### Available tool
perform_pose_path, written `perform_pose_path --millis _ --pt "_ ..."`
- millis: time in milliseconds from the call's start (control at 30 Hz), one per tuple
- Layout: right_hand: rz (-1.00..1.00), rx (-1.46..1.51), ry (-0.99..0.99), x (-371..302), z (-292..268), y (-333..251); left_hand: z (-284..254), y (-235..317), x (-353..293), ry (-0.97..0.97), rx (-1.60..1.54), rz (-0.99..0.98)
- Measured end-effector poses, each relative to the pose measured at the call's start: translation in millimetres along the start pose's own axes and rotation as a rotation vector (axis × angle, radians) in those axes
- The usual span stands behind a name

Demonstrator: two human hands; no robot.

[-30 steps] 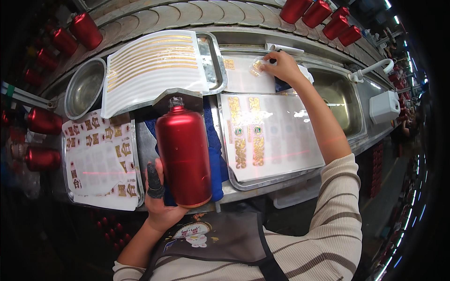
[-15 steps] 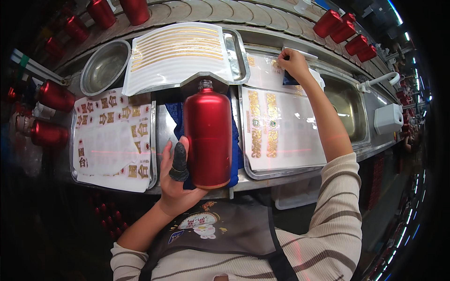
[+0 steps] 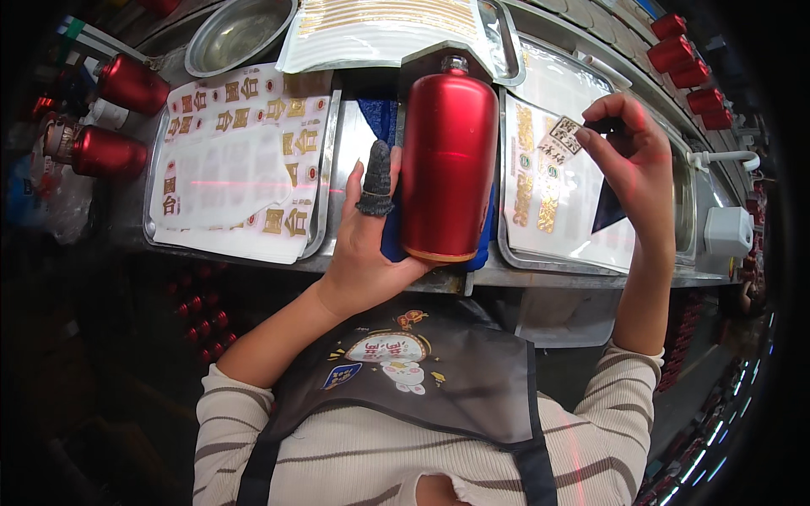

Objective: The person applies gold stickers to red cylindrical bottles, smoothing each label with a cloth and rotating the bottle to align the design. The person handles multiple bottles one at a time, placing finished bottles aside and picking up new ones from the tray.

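Note:
A glossy red bottle [image 3: 449, 169] with a bare threaded neck lies at the middle of the bench, its neck pointing away from me. My left hand [image 3: 363, 261] cradles its lower left side, the thumb at the base. A black finger cot [image 3: 377, 181] covers one finger of that hand. To the right, my right hand [image 3: 633, 164] pinches a small clear decal [image 3: 564, 139] with dark gold characters between thumb and forefinger. It hangs above a sheet of gold decals [image 3: 531, 181] on the right tray. Beneath the bottle shows a blue cloth [image 3: 380, 114].
More decal sheets [image 3: 228, 185] fill a metal tray at left. Behind are a steel bowl [image 3: 202, 59] and a white sheet with gold strips [image 3: 380, 46]. Red bottles [image 3: 110, 152] stand out at left. A white faucet [image 3: 726, 158] and white jug [image 3: 728, 232] are at right.
My right hand has come back from the far part of the right tray, and a decal now shows in its fingers. My left hand stays on the bottle. The whole view has shifted.

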State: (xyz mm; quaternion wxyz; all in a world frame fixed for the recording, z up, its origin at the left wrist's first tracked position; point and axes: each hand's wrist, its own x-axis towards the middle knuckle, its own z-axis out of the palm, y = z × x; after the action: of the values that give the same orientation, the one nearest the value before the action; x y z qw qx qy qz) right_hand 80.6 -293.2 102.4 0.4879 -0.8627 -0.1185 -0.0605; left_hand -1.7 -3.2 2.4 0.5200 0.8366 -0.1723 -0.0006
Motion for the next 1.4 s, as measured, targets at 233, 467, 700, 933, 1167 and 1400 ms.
perform_pose_path --millis 233,467,700,933,1167,1400 --pt "0.08 0.237 -0.271 -22 23 -64 -1 4 9 -0.055 -0.048 -0.001" --pt "0.068 0.243 -0.399 7 56 -47 2 2 0 0.082 -0.007 0.076" --pt "-0.041 0.184 -0.34 27 67 -26 -14 3 20 0.144 -0.567 -0.11" --pt "-0.038 0.0 -0.247 23 70 -33 -1 12 48 0.119 -0.693 -0.2" --pt "0.163 0.261 0.06 -12 84 -12 1 16 46 0.14 -0.725 -0.208" --pt "0.333 0.342 0.046 -35 102 -26 1 19 46 0.139 -0.725 -0.244"
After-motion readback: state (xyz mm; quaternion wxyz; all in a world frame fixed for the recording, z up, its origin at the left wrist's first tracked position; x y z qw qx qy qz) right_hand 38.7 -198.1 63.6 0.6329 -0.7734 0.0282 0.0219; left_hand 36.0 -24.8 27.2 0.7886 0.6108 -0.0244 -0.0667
